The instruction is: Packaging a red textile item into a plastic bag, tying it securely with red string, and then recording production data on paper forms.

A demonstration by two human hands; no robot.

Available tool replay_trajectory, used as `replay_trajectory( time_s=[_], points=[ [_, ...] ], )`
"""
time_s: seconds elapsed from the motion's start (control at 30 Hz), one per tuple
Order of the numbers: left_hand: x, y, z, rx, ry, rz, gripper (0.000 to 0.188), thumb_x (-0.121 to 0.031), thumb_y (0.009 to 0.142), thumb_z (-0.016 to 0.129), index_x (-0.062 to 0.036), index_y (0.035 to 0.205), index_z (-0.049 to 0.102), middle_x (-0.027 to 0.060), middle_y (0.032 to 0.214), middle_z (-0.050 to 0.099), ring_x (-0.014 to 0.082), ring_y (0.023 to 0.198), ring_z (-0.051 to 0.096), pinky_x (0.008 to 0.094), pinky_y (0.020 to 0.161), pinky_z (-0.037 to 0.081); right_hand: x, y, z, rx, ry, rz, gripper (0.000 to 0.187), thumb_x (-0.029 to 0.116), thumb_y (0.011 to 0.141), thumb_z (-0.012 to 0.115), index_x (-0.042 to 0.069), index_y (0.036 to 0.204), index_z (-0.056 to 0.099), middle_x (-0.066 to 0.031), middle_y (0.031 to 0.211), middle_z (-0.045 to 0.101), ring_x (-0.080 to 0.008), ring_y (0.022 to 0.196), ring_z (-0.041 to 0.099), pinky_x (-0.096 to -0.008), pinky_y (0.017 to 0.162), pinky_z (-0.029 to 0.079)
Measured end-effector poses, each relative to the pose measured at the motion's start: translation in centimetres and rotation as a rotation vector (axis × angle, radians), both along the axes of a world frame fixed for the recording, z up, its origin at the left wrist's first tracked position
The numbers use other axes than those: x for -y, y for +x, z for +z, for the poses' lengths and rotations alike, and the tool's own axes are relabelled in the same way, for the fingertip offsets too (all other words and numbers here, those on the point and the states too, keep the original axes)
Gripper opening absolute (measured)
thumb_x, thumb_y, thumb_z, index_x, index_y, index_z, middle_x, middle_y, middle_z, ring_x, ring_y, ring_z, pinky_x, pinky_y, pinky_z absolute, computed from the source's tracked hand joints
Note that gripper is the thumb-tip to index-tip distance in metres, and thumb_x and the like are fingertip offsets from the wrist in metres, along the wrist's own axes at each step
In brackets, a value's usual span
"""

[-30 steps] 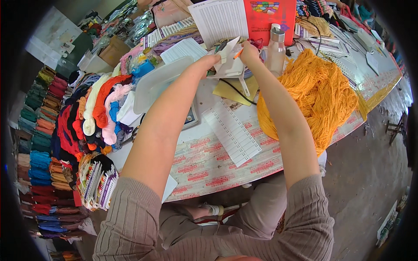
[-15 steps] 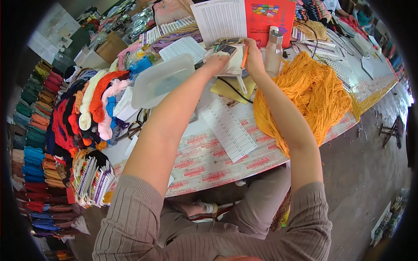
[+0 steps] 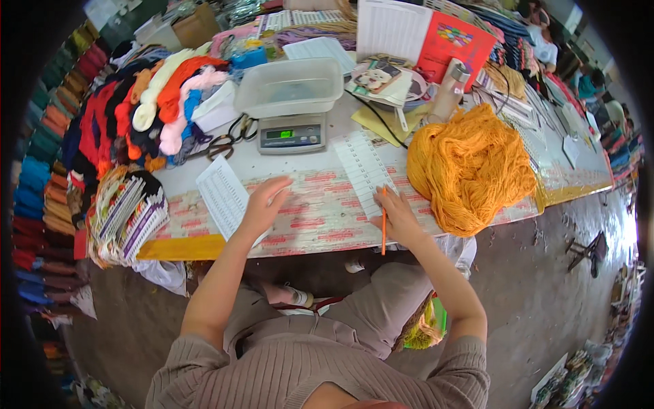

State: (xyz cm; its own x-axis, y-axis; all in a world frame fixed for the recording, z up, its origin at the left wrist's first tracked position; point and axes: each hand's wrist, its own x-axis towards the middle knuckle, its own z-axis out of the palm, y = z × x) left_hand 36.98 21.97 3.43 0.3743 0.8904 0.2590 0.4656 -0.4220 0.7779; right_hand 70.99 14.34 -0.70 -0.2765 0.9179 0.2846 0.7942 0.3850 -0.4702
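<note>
My right hand (image 3: 400, 217) has its fingers closed around a slim orange pencil (image 3: 383, 235) and rests at the near end of a white card strip with rows of print (image 3: 357, 160). My left hand (image 3: 266, 203) holds nothing; its fingers are extended above the table edge, beside a printed paper sheet (image 3: 225, 192). A big loose hank of orange yarn (image 3: 470, 170) lies to the right of my right hand. Farther back, a clear plastic tub (image 3: 289, 88) sits on a digital scale (image 3: 291, 134) with a lit green display.
Black scissors (image 3: 231, 136) lie left of the scale. Colourful yarn skeins (image 3: 157, 102) crowd the left, with bundled yarn cards (image 3: 126, 215) at the near corner. A bottle (image 3: 449, 88), a red booklet (image 3: 455, 44), and a pile of small papers (image 3: 381, 78) stand behind the strip.
Both hands have drawn back toward me from the pile of small papers at the back. The right has brought the orange pencil to the card strip; the left is now free. My view has shifted.
</note>
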Motion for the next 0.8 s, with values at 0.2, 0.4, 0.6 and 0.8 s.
replay_trajectory(
  time_s=[0.2,0.4,0.6,0.8],
  points=[
    [7.5,-14.8,-3.1,-0.185,0.035,0.34,0.026,-0.012,0.091,0.056,0.0001,0.113,0.061,0.0185,0.118,0.06,0.0321,0.112,0.056,0.0365,0.097,0.043,3.2,-2.1,0.5,0.111,-0.158,0.064,0.047,0.024,0.085,0.064,0.008,0.126,0.045,-0.0134,0.141,0.042,-0.0304,0.136,0.034,-0.0614,0.109,0.02],
    [10.1,-18.9,-3.8,-0.2,0.054,0.444,0.026,-0.012,0.093,0.053,0.0017,0.114,0.06,0.0161,0.117,0.061,0.03,0.112,0.055,0.0356,0.098,0.04,-4.2,-1.1,2.5,-0.069,-0.043,-0.38,0.031,0.023,0.092,0.053,0.006,0.118,0.056,-0.0167,0.087,0.066,-0.036,0.082,0.064,-0.0448,0.077,0.05],
    [8.0,-16.5,-4.3,-0.123,0.065,0.425,0.027,-0.009,0.092,0.052,0.0016,0.116,0.059,0.0177,0.12,0.058,0.0315,0.114,0.054,0.0367,0.098,0.041,-17.1,11.7,7.2,-0.503,-0.397,-0.71,0.041,0.043,0.087,0.058,0.007,0.067,0.054,-0.0044,0.052,0.045,-0.017,0.045,0.047,-0.0378,0.042,0.035],
    [8.2,-16.9,-4.8,-0.146,0.057,0.475,0.029,-0.01,0.091,0.054,-0.0001,0.117,0.058,0.0186,0.124,0.055,0.034,0.118,0.05,0.039,0.1,0.039,-21.5,11.0,7.5,-0.798,-0.809,-0.782,0.038,0.042,0.087,0.053,0.018,0.059,0.041,0.0062,0.05,0.028,-0.0114,0.04,0.027,-0.0295,0.04,0.019]
  ],
)
